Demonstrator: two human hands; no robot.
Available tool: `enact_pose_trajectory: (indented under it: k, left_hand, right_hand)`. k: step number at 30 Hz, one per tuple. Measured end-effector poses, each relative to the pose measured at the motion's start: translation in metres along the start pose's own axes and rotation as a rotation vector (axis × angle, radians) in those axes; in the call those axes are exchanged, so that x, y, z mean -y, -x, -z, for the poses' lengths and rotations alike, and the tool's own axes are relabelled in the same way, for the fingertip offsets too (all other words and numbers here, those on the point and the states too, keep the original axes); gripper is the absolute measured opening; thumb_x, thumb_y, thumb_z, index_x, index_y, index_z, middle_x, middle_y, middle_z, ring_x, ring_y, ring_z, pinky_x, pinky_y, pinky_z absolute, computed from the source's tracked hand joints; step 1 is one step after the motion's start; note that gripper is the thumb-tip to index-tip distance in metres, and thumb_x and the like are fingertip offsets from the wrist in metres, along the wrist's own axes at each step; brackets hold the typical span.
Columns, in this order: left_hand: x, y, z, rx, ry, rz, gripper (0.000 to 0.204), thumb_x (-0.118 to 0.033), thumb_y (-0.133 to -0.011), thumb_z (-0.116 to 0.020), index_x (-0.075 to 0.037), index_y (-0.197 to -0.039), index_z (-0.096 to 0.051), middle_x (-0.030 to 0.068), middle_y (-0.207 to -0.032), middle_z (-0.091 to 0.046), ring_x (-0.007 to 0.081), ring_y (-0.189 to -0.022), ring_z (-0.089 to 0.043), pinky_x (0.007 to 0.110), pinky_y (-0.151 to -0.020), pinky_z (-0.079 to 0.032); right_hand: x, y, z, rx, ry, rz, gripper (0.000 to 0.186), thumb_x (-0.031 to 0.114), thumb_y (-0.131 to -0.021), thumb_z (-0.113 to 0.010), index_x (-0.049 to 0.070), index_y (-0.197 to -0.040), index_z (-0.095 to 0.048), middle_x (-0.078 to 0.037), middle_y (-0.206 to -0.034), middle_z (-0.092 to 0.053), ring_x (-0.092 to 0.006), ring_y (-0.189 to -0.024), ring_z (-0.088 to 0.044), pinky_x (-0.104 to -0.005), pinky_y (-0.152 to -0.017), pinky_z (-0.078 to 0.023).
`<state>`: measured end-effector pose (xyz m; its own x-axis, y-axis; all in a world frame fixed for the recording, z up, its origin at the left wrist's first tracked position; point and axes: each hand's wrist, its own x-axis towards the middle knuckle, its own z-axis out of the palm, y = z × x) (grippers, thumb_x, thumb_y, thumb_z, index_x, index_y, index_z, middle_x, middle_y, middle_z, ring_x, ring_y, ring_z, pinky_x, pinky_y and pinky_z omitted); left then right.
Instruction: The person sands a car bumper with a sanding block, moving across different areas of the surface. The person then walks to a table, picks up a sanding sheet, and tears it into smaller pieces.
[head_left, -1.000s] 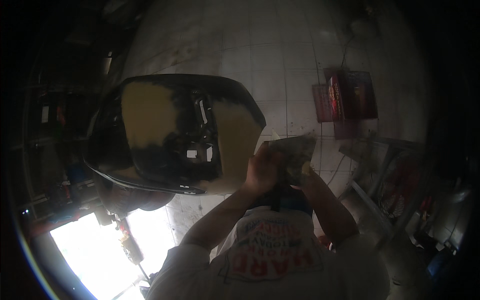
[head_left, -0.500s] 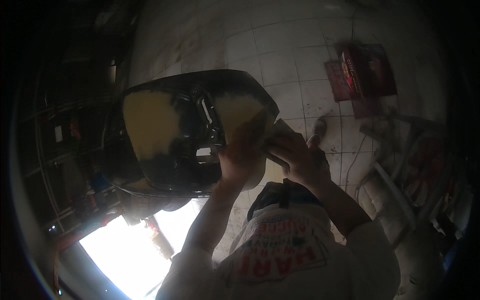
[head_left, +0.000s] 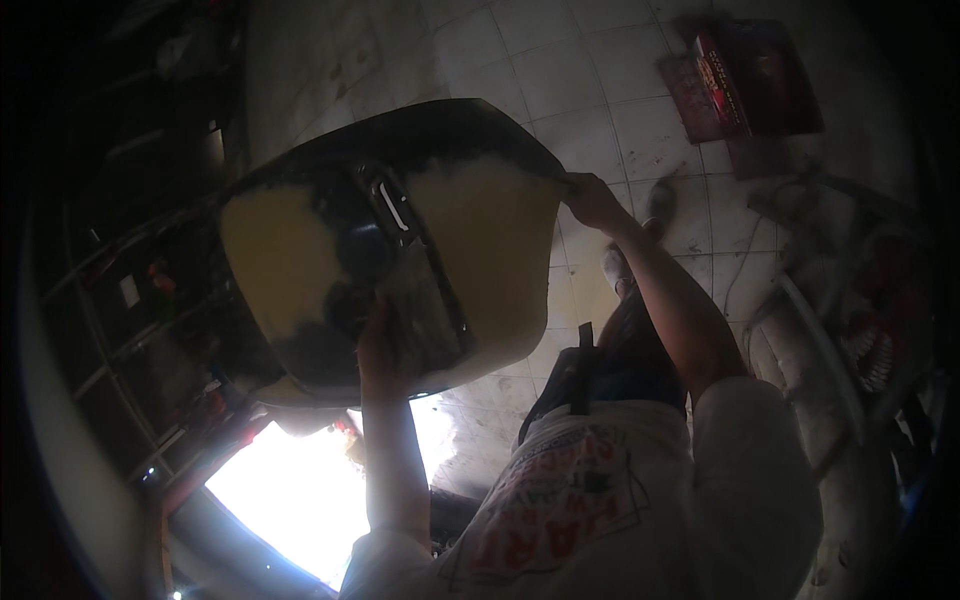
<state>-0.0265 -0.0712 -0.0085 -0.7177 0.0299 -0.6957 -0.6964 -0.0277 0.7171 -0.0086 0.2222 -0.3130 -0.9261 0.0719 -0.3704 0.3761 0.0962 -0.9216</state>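
A large black curved body panel [head_left: 480, 230] with two yellowish filler patches and a shiny strip down its middle is held up in front of me. My left hand [head_left: 378, 345] is pressed against the panel's lower middle, fingers gripping its dark part. My right hand [head_left: 592, 200] grips the panel's right edge near the top corner. Both forearms reach up from my white printed shirt [head_left: 560, 500].
Below is a pale tiled floor [head_left: 570, 70] with red flat items [head_left: 740, 75] at the upper right. Dark shelving [head_left: 130, 290] fills the left. A bright opening [head_left: 290, 490] glares at the lower left. Pale hoses and clutter [head_left: 820, 340] lie at the right.
The hands, close together at the panel's right side before, have spread apart: left to the lower middle, right to the right edge. The panel now looks larger and closer.
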Motion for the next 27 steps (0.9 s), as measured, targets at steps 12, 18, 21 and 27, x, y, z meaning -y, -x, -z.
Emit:
enact_pose_trajectory:
  k: [12, 18, 21, 27]
  left_hand:
    - [0.006, -0.061, 0.019, -0.062, -1.379, -0.321, 0.038, -0.024, -0.107, -0.046, -0.003, -0.137, -0.057, 0.0172, -0.116, -0.069, 0.0299, -0.103, -0.071, 0.043, -0.089, -0.057]
    - [0.006, -0.056, 0.014, 0.023, -0.97, -0.316, 0.036, -0.019, -0.105, -0.051, -0.004, -0.137, -0.056, 0.0143, -0.112, -0.07, 0.0295, -0.096, -0.072, 0.044, -0.083, -0.061]
    - [0.005, -0.048, 0.0, 0.0, -1.3, -0.431, 0.036, -0.015, -0.101, -0.06, -0.005, -0.136, -0.058, 0.0129, -0.105, -0.072, 0.0271, -0.093, -0.074, 0.041, -0.079, -0.062]
    - [0.002, -0.049, -0.011, -0.135, -1.392, -0.328, 0.037, -0.015, -0.1, -0.063, -0.003, -0.134, -0.059, 0.0124, -0.105, -0.073, 0.0209, -0.088, -0.075, 0.036, -0.073, -0.064]
  right_hand:
    - [0.021, -0.009, -0.045, 0.048, -0.03, -0.205, 0.053, 0.054, -0.092, -0.063, 0.012, -0.123, -0.072, -0.019, -0.12, -0.072, -0.0361, -0.112, -0.069, -0.0448, -0.096, -0.055]
    - [0.05, 0.084, -0.094, -0.121, 0.048, 0.003, 0.038, 0.04, -0.094, -0.063, 0.012, -0.116, -0.075, -0.016, -0.117, -0.073, -0.0375, -0.107, -0.069, -0.046, -0.092, -0.056]
    - [0.064, 0.136, -0.115, -0.204, 0.072, 0.051, 0.03, 0.03, -0.093, -0.062, 0.01, -0.111, -0.075, -0.015, -0.115, -0.073, -0.038, -0.101, -0.069, -0.0475, -0.089, -0.056]
    - [0.069, 0.227, -0.139, -0.172, 0.075, 0.219, 0.031, 0.005, -0.079, -0.07, 0.008, -0.109, -0.074, -0.014, -0.107, -0.073, -0.0355, -0.092, -0.069, -0.0464, -0.081, -0.056]
